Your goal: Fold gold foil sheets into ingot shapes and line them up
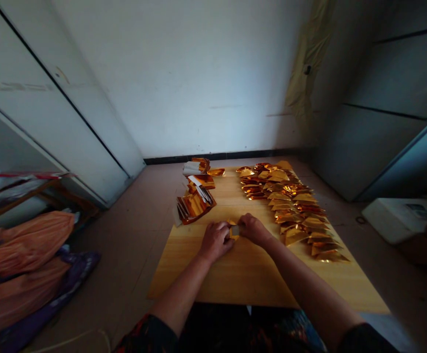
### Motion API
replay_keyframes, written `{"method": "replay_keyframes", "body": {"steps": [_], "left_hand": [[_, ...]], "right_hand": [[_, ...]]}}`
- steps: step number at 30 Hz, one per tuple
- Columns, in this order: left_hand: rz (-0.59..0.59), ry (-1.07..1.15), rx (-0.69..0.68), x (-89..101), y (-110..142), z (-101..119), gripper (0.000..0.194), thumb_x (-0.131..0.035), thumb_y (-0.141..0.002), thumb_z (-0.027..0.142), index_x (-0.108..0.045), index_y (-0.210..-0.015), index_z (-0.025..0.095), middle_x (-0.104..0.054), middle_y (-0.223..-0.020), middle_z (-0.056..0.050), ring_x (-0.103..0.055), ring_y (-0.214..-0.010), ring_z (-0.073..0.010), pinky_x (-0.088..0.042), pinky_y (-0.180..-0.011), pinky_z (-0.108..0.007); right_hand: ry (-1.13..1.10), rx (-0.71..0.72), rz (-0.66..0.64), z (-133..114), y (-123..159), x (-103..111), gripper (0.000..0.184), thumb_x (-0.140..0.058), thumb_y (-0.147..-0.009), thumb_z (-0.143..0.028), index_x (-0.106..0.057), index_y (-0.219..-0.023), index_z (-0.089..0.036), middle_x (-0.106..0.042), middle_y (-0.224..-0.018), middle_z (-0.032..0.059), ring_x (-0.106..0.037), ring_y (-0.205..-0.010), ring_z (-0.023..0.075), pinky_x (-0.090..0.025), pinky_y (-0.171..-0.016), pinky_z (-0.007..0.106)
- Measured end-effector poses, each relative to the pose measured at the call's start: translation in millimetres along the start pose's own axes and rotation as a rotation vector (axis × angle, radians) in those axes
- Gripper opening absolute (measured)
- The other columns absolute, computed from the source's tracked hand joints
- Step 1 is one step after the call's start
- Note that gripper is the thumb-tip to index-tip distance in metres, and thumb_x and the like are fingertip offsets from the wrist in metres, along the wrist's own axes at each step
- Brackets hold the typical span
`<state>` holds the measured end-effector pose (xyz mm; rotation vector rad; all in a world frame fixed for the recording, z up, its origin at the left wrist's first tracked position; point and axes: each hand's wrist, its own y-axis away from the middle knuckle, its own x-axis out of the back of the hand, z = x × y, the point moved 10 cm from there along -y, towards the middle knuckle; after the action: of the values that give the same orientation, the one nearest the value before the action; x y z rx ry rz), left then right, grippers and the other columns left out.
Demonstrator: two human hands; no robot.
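Observation:
My left hand (215,240) and my right hand (253,229) meet over the middle of a wooden table (242,282). Both pinch a small folded gold foil piece (233,231), which has a grey patch showing at its centre. Several folded gold foil triangles (290,208) lie in overlapping rows to the right of my right hand. Beyond my left hand are a pile of flat gold foil sheets (194,206) and a bundle of white paper strips (193,168). Fingers hide most of the held piece.
A white wall (184,73) stands behind the table, which rests on a tiled floor (121,245). Orange plastic bags (18,264) and a purple cloth (69,274) lie at the lower left. A white box (397,218) sits at the right.

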<state>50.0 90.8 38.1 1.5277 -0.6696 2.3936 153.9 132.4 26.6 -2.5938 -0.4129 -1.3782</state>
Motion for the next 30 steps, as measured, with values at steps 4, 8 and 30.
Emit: {"method": "replay_keyframes", "body": {"steps": [4, 8, 30], "left_hand": [[0.032, -0.003, 0.008, -1.9, 1, -1, 0.01, -0.066, -0.071, 0.022, -0.056, -0.073, 0.02, -0.064, -0.105, -0.004, -0.057, -0.1, -0.0214, -0.04, -0.09, -0.037], [0.06, -0.011, 0.061, -4.6, 1, -1, 0.01, -0.063, -0.074, 0.023, -0.059, -0.082, 0.02, -0.064, -0.103, -0.006, -0.058, -0.099, -0.0215, -0.042, -0.086, -0.035], [-0.061, 0.013, -0.139, 3.9, 0, 0, 0.039, -0.049, -0.072, 0.003, -0.059, -0.104, 0.021, -0.058, -0.124, -0.007, -0.054, -0.113, -0.0206, -0.042, -0.096, -0.037]], "right_hand": [[-0.081, 0.04, 0.072, -5, 6, 8, 0.019, -0.054, -0.068, -0.004, -0.063, -0.08, -0.015, -0.063, -0.084, 0.0037, -0.057, -0.075, 0.0119, -0.04, -0.067, 0.018], [-0.17, 0.076, 0.068, -20, 22, -1, 0.017, -0.05, -0.077, -0.01, -0.062, -0.084, -0.019, -0.066, -0.079, 0.0008, -0.059, -0.071, 0.012, -0.04, -0.064, 0.018], [0.43, 0.281, 0.22, -64, 68, -30, 0.011, -0.052, -0.088, -0.021, -0.062, -0.084, -0.019, -0.061, -0.087, 0.0055, -0.051, -0.084, 0.0194, -0.033, -0.072, 0.032]]}}
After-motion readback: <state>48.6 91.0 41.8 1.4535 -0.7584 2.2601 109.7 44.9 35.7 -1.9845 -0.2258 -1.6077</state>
